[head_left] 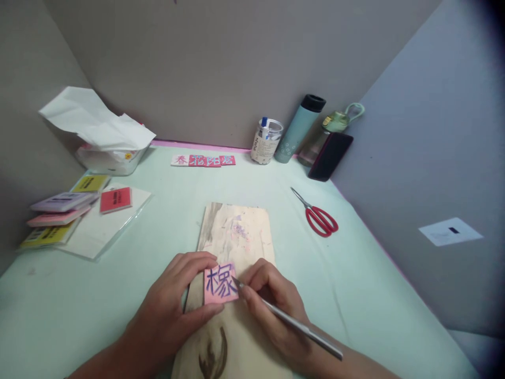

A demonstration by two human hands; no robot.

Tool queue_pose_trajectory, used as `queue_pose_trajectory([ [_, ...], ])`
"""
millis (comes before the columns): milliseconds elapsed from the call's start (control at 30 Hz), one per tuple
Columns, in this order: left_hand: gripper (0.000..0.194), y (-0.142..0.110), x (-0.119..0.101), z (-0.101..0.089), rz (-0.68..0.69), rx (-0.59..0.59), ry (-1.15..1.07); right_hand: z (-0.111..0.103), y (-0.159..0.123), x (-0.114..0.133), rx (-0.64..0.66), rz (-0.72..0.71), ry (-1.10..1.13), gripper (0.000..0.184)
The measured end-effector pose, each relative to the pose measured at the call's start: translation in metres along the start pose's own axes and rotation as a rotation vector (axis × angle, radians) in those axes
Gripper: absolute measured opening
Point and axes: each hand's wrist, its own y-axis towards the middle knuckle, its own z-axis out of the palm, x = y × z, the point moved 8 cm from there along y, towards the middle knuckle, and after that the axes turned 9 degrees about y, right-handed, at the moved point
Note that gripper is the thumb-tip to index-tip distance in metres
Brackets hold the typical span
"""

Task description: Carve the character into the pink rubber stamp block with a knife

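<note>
A pink square block with a purple Chinese character lies on a worn wooden board. My left hand grips the block, its fingers at the top left corner and its thumb along the lower edge. In a pen-like grip, my right hand holds a silver craft knife. The knife's blade tip touches or hovers just over the right side of the character; I cannot tell which. Purple and pink crumbs and marks show on the board beyond the block.
Red-handled scissors lie to the right. At the back stand a pen jar, a blue-green bottle, a green-lidded bottle and a leaning phone. Carved character tiles sit far back. Wrapped blocks and a paper-filled container occupy the left.
</note>
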Motion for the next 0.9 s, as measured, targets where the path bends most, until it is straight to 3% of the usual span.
queue_pose_trajectory([
  [267, 0.036, 0.002, 0.002, -0.002, -0.078, -0.046, -0.033, -0.002, 0.001, -0.007, -0.038, 0.070, 0.151, 0.020],
  [600, 0.035, 0.000, 0.000, -0.001, -0.083, -0.050, -0.006, 0.004, 0.001, 0.011, 0.012, -0.079, -0.124, 0.017],
  [800, 0.041, -0.004, 0.001, 0.004, -0.017, -0.024, 0.044, -0.005, 0.007, -0.005, -0.032, 0.172, 0.057, 0.021],
  [900, 0.040, -0.007, 0.002, 0.005, 0.002, -0.028, 0.063, -0.007, 0.008, -0.009, -0.039, 0.214, 0.106, 0.020],
])
